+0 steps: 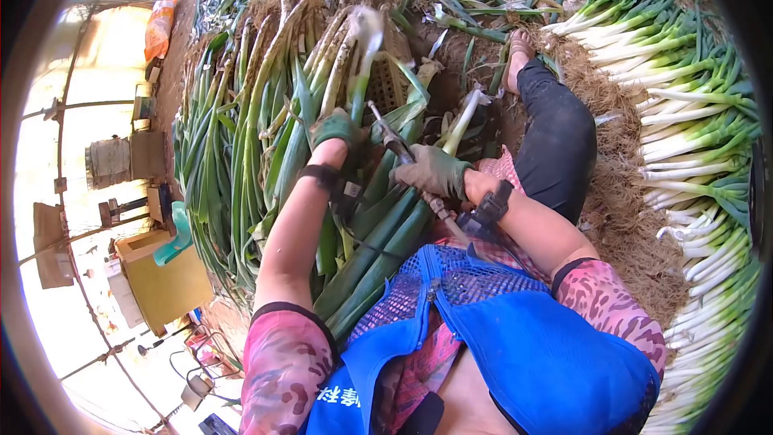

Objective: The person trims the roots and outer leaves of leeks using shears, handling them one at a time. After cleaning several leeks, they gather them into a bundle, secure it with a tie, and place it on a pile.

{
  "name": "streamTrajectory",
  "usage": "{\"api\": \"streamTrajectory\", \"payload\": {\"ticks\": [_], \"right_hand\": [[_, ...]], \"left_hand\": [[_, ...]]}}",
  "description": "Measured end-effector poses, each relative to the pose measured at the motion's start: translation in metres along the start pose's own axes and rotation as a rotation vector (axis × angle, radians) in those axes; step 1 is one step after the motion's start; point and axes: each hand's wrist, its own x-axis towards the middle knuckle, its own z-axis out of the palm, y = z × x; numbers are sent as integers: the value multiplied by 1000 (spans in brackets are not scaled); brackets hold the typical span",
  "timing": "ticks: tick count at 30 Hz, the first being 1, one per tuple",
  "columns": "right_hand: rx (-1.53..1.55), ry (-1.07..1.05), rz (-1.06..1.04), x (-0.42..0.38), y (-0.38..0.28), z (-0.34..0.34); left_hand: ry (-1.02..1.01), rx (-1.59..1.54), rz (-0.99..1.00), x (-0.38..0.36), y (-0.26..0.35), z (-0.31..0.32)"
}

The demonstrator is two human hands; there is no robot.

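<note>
My left hand (332,127), in a green work glove, is closed around the stalk of one leek (354,72) which stands up in front of me, its pale shaft and rooty end pointing away. My right hand (431,171), gloved the same, is clenched on a thin metal air nozzle (392,141) whose tip points at that stalk just beside my left fingers; a hose runs back from it past my wrist. Each wrist wears a black strap, two in all.

Across my lap lie several more leeks (378,250), their dark green leaves toward my blue mesh apron (515,330); I cannot count them exactly, as they overlap. To my left is a long heap of uncleaned leeks (241,129) with brown roots and soil on them, far too many to count. To my right a tidy row of cleaned leeks (692,113) lies with clean white shafts side by side, dozens at least. One bare foot (518,52) of mine shows, the leg in black trousers stretched out.

The ground is earth strewn with brown peelings and roots (620,193). At the far left, in glaring sunlight, stand one yellow box (165,278) and a teal plastic chair (175,238), with thin poles around them.
</note>
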Motion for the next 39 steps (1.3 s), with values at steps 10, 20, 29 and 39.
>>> {"api": "streamTrajectory", "payload": {"ticks": [10,20,29,39], "right_hand": [[-61,-47,-134,-31,7,1],[-161,177,-160,22,-1,-11],[-71,235,-125,119,-13,-69],[-244,167,-66,23,-23,-32]], "left_hand": [[-255,-924,121,-19,-44,-31],[-57,-622,258,-2,-43,-1],[-54,-830,210,5,-43,23],[-78,-927,169,-3,-45,22]]}}
